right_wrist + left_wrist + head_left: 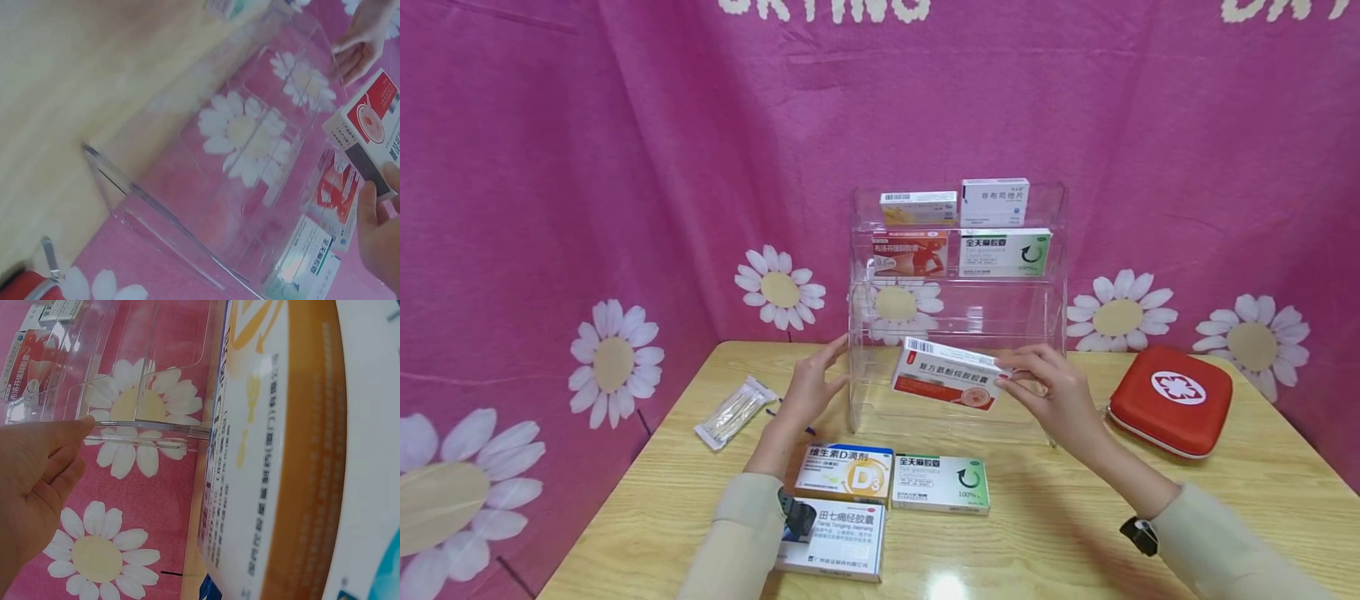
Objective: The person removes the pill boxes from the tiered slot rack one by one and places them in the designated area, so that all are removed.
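Note:
My right hand [1052, 392] pinches the right end of a red-and-white medicine box [946, 375]. The box tilts in front of the lower tiers of a clear acrylic display rack [958, 312]. At the rack's left side edge is my left hand [811, 387]; in the left wrist view a fingertip of that hand [47, 475] touches the edge. Up on the rack stand a yellow-and-white box [919, 208], a white box [995, 202], a red box [910, 254] and a green-and-white box [1004, 252].
On the wooden table [1022, 533] before the rack lie a vitamin D box [844, 472], another green-and-white box [940, 483] and a blue-and-white box [842, 537]. A cotton swab pack [735, 412] lies left, a red first-aid case [1172, 404] right. A pink flowered curtain [760, 150] hangs behind.

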Demonstrator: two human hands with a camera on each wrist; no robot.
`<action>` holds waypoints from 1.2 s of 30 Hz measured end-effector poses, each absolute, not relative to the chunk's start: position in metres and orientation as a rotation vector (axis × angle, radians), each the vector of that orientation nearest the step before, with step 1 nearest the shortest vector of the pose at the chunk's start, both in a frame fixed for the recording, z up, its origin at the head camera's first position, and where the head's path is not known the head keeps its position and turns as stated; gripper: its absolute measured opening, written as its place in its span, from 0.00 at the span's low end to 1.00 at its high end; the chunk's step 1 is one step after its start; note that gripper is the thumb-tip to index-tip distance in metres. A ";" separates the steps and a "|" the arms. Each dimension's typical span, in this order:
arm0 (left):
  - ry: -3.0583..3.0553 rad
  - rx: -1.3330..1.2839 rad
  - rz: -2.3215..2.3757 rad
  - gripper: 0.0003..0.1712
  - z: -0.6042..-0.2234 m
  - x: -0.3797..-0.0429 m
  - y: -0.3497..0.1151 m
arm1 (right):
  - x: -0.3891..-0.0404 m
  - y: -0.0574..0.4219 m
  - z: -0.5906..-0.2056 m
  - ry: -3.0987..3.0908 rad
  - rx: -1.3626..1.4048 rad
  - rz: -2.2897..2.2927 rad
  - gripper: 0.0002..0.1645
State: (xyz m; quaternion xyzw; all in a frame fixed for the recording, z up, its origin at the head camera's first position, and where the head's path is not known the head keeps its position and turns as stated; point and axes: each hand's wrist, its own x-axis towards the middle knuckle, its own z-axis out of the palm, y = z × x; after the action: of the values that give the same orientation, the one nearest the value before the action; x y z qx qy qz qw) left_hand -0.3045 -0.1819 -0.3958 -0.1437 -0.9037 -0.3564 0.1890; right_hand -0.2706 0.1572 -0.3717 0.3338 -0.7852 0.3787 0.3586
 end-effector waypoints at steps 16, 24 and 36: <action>-2.573 -0.378 -1.003 0.38 -0.396 -0.304 -0.182 | -0.212 0.166 -0.412 -2.126 1.116 1.119 0.22; -2.574 -0.378 -1.000 0.37 -0.395 -0.303 -0.182 | -0.198 0.165 -0.430 -2.240 1.187 1.233 0.16; -2.571 -0.374 -1.015 0.36 -0.397 -0.303 -0.181 | -0.196 0.164 -0.439 -2.446 1.221 1.256 0.09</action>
State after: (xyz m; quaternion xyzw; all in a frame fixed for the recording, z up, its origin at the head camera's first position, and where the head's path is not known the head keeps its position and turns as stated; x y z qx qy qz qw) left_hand -0.3034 -0.1812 -0.3965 -0.1321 -0.9075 -0.3581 0.1753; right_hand -0.1959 0.1641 -0.4389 0.4048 -0.8113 0.4165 0.0666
